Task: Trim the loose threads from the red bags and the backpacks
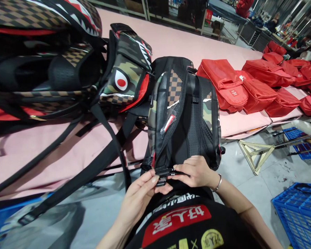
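A backpack point(189, 128) with camouflage and brown check panels lies in front of me, its padded shoulder straps facing up. At its lower end, close to my body, my left hand point(145, 188) pinches a black strap buckle point(161, 180) between thumb and fingers. Just right of it, my right hand point(197, 171) grips a black webbing strap point(180, 172) that runs up to the buckle. Whether the webbing passes through the buckle is too small to tell. A small plastic-wrapped red and white tag point(169, 123) rests on the left shoulder strap.
More shark-face bags point(126, 72) are piled on the left, with loose black straps point(75, 173) hanging over the edge of the pink-covered table point(181, 45). Several red bags point(223, 83) sit on the right. Blue plastic crates point(298, 211) stand on the floor at right.
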Demonstrator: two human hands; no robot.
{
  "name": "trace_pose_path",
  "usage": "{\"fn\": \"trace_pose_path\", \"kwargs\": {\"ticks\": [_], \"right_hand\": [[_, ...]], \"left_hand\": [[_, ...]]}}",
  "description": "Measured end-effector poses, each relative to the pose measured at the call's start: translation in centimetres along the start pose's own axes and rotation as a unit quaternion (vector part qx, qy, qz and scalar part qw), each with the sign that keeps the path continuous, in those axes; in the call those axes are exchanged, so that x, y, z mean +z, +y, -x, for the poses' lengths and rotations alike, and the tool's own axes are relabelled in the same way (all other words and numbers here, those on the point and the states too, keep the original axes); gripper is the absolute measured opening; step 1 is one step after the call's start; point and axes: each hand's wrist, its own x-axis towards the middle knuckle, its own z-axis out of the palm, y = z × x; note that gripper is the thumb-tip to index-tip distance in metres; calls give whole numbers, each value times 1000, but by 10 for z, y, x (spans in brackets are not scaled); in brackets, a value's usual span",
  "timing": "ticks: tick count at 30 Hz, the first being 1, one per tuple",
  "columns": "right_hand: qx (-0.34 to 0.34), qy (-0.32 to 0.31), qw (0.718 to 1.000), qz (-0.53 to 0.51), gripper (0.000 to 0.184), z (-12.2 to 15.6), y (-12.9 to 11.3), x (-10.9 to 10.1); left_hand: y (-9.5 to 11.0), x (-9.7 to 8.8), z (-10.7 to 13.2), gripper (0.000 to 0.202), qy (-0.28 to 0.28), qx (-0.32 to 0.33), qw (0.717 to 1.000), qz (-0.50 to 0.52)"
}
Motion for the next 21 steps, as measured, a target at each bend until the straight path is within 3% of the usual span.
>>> {"fn": "trace_pose_path", "kwargs": {"ticks": [8,11,13,15,17,19,21], "right_hand": [[13,-34,999,-3,29,-1,0,6],[31,4,997,-67,24,2,-1,5],[103,52,981,-155,21,3,-1,4],[215,118,937,-250,24,2,1,3],[310,178,865,-351,27,-2,5,5],[361,211,796,-438,28,-8,8,9],[379,224,758,-482,28,-15,11,15]], "left_hand": [[-4,-4,-4,39,12,-7,999,-34],[-3,-6,-2,37,14,5,998,-62],[2,-5,-1,38,6,33,996,-87],[9,-3,-2,43,-6,50,995,-88],[18,0,-9,50,-16,48,996,-80],[29,4,-23,56,-16,48,995,-86],[41,11,-41,59,-17,64,993,-100]]}}
